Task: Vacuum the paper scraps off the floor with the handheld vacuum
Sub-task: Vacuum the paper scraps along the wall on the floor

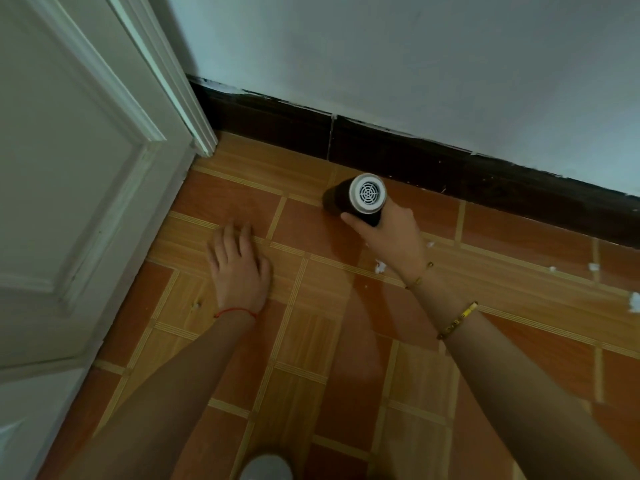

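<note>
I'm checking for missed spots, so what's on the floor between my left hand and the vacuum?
In the head view, only bare floor lies between the left hand and the vacuum. The scraps sit right of the vacuum.

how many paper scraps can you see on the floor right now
5: one left of the right wrist, one beside the right hand, two farther right, one at the frame's right edge. The arms may hide more.

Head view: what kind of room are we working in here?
Likely a home interior, at a room corner by a doorway: a panelled white door, a painted wall with dark skirting board, and an orange tiled floor.
</note>
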`<state>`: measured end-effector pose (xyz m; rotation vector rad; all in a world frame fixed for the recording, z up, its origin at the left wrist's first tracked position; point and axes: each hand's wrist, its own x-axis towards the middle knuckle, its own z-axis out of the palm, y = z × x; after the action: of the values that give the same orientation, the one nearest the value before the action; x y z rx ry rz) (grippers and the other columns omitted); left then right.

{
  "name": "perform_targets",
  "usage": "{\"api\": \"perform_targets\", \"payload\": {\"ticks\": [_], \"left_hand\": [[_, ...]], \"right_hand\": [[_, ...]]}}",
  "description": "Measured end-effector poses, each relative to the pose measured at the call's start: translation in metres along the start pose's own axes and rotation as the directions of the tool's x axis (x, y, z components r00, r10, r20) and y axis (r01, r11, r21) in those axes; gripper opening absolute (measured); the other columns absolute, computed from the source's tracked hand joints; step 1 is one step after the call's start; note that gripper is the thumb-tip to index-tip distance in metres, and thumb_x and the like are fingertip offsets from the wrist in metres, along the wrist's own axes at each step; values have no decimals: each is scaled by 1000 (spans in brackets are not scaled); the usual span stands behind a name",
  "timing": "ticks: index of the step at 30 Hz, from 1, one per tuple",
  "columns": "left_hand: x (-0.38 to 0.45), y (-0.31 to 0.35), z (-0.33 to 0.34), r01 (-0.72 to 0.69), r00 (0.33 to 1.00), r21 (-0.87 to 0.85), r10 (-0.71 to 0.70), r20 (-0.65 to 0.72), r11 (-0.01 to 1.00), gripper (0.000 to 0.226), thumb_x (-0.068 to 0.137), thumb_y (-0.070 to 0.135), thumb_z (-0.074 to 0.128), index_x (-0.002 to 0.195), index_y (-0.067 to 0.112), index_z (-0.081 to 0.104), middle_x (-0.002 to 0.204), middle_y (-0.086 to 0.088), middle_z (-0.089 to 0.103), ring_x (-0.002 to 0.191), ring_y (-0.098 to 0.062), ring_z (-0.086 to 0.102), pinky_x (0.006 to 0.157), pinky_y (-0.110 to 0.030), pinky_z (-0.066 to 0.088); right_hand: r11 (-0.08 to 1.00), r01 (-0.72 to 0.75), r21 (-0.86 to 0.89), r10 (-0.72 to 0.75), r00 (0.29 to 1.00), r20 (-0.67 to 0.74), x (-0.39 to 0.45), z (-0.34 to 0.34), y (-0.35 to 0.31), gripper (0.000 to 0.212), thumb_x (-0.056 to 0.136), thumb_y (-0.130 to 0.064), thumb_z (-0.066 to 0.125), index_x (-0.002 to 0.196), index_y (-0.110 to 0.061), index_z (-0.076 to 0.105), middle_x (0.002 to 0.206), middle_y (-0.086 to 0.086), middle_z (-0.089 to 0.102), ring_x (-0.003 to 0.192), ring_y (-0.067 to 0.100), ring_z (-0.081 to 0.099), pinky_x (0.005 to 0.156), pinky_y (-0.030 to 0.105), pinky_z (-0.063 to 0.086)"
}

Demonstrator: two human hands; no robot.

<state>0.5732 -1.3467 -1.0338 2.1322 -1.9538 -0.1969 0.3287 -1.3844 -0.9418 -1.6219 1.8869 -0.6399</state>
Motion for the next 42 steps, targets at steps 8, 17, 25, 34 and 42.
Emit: {"api": "perform_targets", "payload": {"ticks": [8, 17, 25, 34, 42], "left_hand": [[-9, 57, 17, -140, 989, -101, 144, 32, 985, 54, 93, 31, 51, 143, 11, 43, 151, -15, 40, 143, -34, 31, 120, -60, 16], [-12, 58, 26, -165, 986, -49, 166, 16, 985, 58, 92, 38, 50, 143, 11, 45, 152, -13, 41, 144, -33, 31, 120, -60, 13], [-11, 59, 27, -168, 985, -34, 169, 27, 985, 61, 91, 40, 49, 145, 11, 43, 154, -13, 38, 145, -33, 29, 120, -61, 12], [-12, 60, 25, -166, 985, -32, 167, 34, 986, 60, 90, 41, 47, 144, 13, 43, 153, -13, 39, 146, -33, 28, 119, -61, 13], [-12, 60, 26, -169, 985, -23, 170, 29, 985, 60, 90, 40, 48, 144, 12, 43, 152, -13, 39, 145, -34, 30, 119, -61, 14]], "right_hand": [[1000, -2, -3, 2, 1000, 2, -19, -5, 15, 64, 82, -53, 68, 133, -18, 52, 117, 3, 69, 101, 18, 67, 83, 33, 56], [998, -58, -11, 56, 987, -152, -10, -10, 31, 66, 83, -51, 68, 135, -14, 50, 113, 1, 71, 101, 17, 68, 81, 36, 57], [997, 75, -24, -72, 991, 114, -25, 9, 16, 59, 82, -54, 67, 128, -18, 56, 107, -2, 71, 93, 11, 67, 75, 22, 52], [1000, -22, -2, 22, 991, -130, -27, -11, 35, 65, 83, -49, 69, 134, -13, 51, 113, 3, 71, 99, 18, 67, 79, 30, 56], [994, -87, 66, 100, 966, -240, -4, -30, 54, 64, 82, -47, 71, 132, -12, 54, 119, 3, 69, 109, 18, 65, 83, 28, 53]]}}
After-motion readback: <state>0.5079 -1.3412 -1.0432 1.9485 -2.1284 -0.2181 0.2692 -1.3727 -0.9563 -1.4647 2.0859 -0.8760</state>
